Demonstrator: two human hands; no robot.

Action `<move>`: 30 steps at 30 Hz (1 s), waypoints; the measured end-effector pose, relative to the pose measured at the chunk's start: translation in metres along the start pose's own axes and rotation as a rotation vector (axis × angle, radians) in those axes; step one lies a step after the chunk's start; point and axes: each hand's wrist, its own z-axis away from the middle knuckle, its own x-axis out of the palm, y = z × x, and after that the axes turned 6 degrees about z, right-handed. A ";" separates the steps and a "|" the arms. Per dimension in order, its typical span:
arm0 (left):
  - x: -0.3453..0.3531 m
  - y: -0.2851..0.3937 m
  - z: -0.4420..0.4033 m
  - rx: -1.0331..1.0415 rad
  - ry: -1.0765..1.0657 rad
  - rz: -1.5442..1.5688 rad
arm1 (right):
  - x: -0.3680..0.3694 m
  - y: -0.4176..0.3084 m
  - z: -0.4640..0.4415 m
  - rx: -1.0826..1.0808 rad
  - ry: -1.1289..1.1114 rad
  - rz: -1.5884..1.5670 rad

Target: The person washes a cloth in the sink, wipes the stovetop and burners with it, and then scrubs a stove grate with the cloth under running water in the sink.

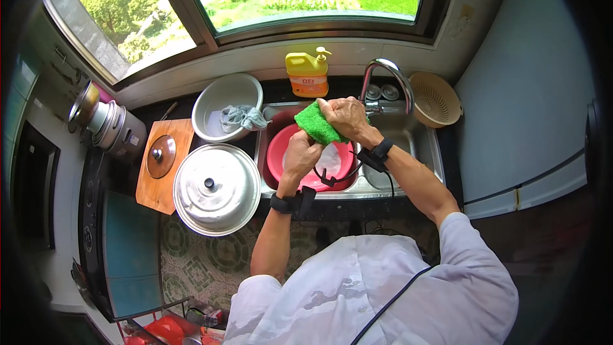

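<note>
A bright green scrubbing pad (315, 122) is held up over the sink between my two hands. My left hand (301, 155) grips its lower edge, with the fingers closed. From the upper right my right hand (347, 118) pinches the pad, and its fingertips are partly hidden. Below them a pink basin (275, 154) sits in the left bowl of the steel sink (424, 134), with whitish liquid or suds inside it. The curved faucet (407, 86) rises behind my right hand. Whether water is running cannot be made out.
A yellow pump bottle (308, 76) stands behind the sink. Left of it are a white basin (207, 99) with a grey cloth (242, 118), a large metal lid (211, 201) and a wooden board (156, 185) bearing a glass lid (161, 156). A beige colander (440, 99) lies right.
</note>
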 end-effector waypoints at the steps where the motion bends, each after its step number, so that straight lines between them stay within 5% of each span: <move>1: 0.002 -0.003 0.003 0.104 0.064 -0.174 | 0.002 0.002 0.000 -0.014 -0.018 -0.056; 4: 0.004 -0.018 0.004 0.242 0.177 -0.279 | 0.028 0.032 0.001 -0.212 -0.126 0.045; 8: 0.010 -0.001 0.007 0.369 0.158 -0.486 | 0.014 0.041 -0.008 -0.172 -0.435 -0.047; 10: 0.014 0.000 0.002 0.423 0.165 -0.462 | 0.016 0.046 -0.014 -0.301 -0.506 0.213; 12: 0.017 -0.001 0.001 0.411 0.164 -0.451 | 0.027 0.054 -0.016 -0.381 -0.402 0.228; 15: 0.023 -0.003 -0.002 0.360 0.239 -0.392 | 0.022 0.040 -0.006 -0.108 -0.047 -0.125; 18: 0.021 0.008 -0.001 0.275 0.302 -0.308 | -0.010 0.018 0.007 0.003 -0.021 -0.587; 22: -0.001 -0.009 -0.005 0.171 0.301 -0.058 | -0.006 0.038 0.013 -0.692 0.139 0.064; 24: -0.005 -0.003 -0.002 0.198 0.283 0.086 | -0.024 0.048 0.008 -0.773 0.087 0.204; 27: -0.005 0.005 0.004 0.131 0.223 0.184 | -0.026 0.048 0.013 -0.752 0.055 0.125; 30: -0.016 0.002 0.005 0.141 0.311 0.080 | -0.036 0.040 0.020 -0.182 0.052 -0.721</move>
